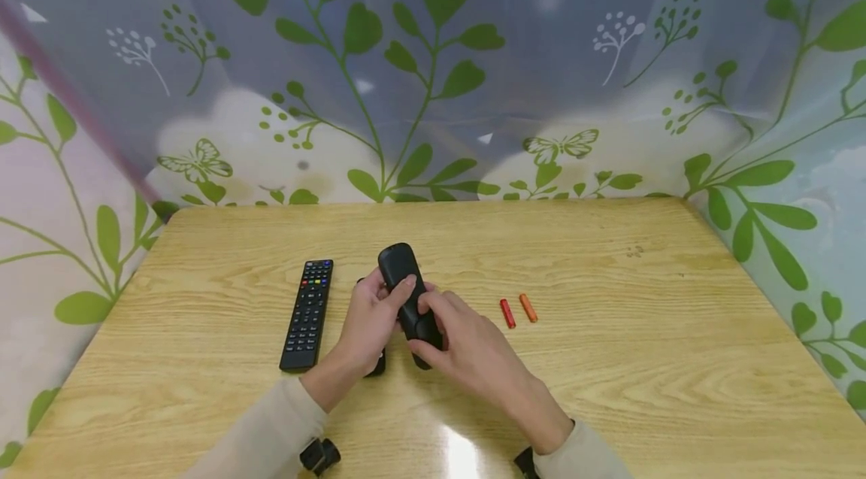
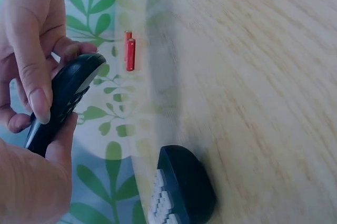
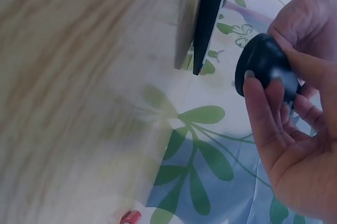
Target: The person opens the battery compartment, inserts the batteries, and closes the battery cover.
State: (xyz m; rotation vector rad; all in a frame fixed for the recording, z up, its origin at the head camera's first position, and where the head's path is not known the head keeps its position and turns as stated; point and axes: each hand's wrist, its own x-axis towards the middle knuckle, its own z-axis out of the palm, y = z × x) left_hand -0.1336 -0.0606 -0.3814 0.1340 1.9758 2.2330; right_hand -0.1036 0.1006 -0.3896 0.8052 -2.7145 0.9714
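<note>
Both hands hold a black remote control [image 1: 399, 261] above the table, its smooth back turned up and its buttons facing down. My left hand [image 1: 361, 325] grips its left side, with the thumb lying across the back. Around the lower end curl the fingers and thumb of my right hand [image 1: 473, 344], near a curved seam on the back. The left wrist view shows the held remote [image 2: 68, 84] from the side, tilted. In the right wrist view its rounded end [image 3: 266, 61] sits between the right fingers and thumb. To the right lie a red battery [image 1: 507, 313] and an orange battery [image 1: 528, 308].
A long black remote [image 1: 307, 317] lies buttons up on the wooden table [image 1: 609, 389], left of the hands. Another dark remote [image 1: 377, 366] lies beneath my left hand, mostly hidden by it. A leaf-patterned curtain [image 1: 460, 133] stands along the table's back edge.
</note>
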